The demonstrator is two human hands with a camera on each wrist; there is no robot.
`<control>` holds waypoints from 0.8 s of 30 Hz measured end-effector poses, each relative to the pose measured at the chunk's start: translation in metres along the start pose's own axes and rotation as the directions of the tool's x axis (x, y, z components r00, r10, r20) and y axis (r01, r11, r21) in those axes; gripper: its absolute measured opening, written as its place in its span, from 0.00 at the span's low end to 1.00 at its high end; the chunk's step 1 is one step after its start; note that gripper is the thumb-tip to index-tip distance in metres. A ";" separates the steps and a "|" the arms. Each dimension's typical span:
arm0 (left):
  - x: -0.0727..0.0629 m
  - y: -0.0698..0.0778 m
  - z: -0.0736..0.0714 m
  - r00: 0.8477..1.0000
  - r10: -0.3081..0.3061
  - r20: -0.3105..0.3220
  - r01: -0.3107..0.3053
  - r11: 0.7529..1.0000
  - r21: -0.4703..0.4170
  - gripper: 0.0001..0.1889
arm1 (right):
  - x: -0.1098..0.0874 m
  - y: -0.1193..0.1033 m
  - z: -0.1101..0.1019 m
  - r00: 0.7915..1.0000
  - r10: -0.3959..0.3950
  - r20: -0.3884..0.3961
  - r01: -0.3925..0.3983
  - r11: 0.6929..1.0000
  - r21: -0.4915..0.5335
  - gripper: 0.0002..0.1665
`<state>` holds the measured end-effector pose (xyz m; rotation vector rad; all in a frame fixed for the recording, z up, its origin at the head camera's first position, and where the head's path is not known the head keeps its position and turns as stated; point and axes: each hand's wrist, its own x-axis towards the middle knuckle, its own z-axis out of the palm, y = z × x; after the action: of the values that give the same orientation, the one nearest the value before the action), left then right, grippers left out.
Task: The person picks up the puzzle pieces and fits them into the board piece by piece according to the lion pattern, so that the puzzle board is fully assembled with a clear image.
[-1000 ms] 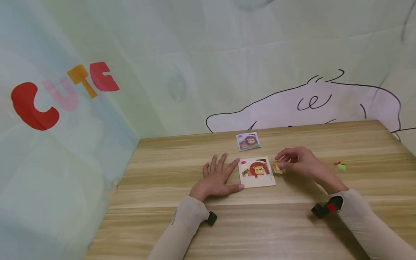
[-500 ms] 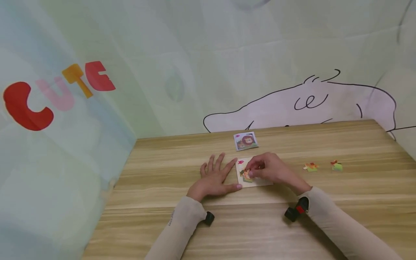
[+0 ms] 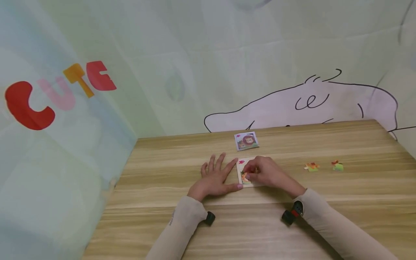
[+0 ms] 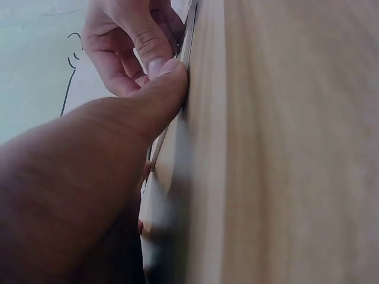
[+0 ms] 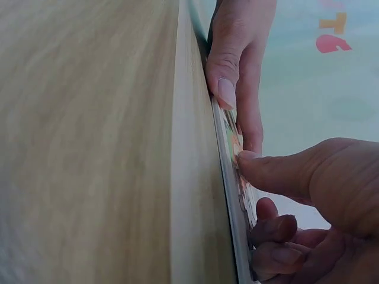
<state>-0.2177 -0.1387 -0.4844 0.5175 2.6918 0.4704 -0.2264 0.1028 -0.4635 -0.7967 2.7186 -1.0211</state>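
A small square puzzle board (image 3: 239,169) with a pale border lies on the table, mostly covered by my right hand in the head view. My left hand (image 3: 214,180) rests flat with fingers spread, its index fingertip and thumb at the board's left corners. Over the board, my right hand (image 3: 267,171) pinches an orange and green puzzle piece (image 3: 245,178) at the lower left of the picture. The right wrist view shows the right thumb (image 5: 275,171) pressed to the piece, low against the board. Part of the lion picture is hidden under the right hand.
Two loose puzzle pieces lie to the right, one orange (image 3: 312,166) and one green and red (image 3: 338,166). Behind the board is a lion picture card (image 3: 246,141). A printed curtain (image 3: 182,54) stands along the wooden table's (image 3: 247,231) back and left edges.
My right hand has moved left from beside the board to over it, bringing the puzzle piece to its lower left. Another orange piece is now uncovered on the right. My left hand stays put.
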 end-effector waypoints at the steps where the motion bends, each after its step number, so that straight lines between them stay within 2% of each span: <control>1: 0.000 0.000 0.000 1.000 -0.001 0.001 0.001 1.000 0.001 0.51 | 0.000 0.000 0.000 1.000 0.001 0.001 -0.001 1.000 0.002 0.05; 8: 0.000 -0.001 0.001 1.000 -0.002 0.004 0.002 1.000 -0.002 0.50 | 0.001 0.002 0.003 1.000 0.027 -0.017 -0.027 1.000 -0.016 0.07; 15: 0.000 -0.001 0.000 1.000 -0.004 0.006 0.004 1.000 -0.004 0.51 | 0.000 0.002 0.006 0.998 0.010 -0.064 -0.012 1.000 -0.019 0.09; 20: -0.001 0.000 0.000 1.000 -0.001 0.006 0.001 1.000 -0.017 0.50 | -0.005 0.004 0.004 0.992 0.072 -0.102 -0.067 0.996 0.051 0.11; 24: -0.001 0.001 -0.001 1.000 0.000 0.006 0.000 1.000 -0.014 0.51 | -0.015 0.012 -0.010 0.980 0.129 -0.151 -0.116 0.989 0.094 0.10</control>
<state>-0.2167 -0.1386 -0.4834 0.5143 2.6807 0.4863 -0.2221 0.1243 -0.4646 -0.5487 2.7895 -1.2088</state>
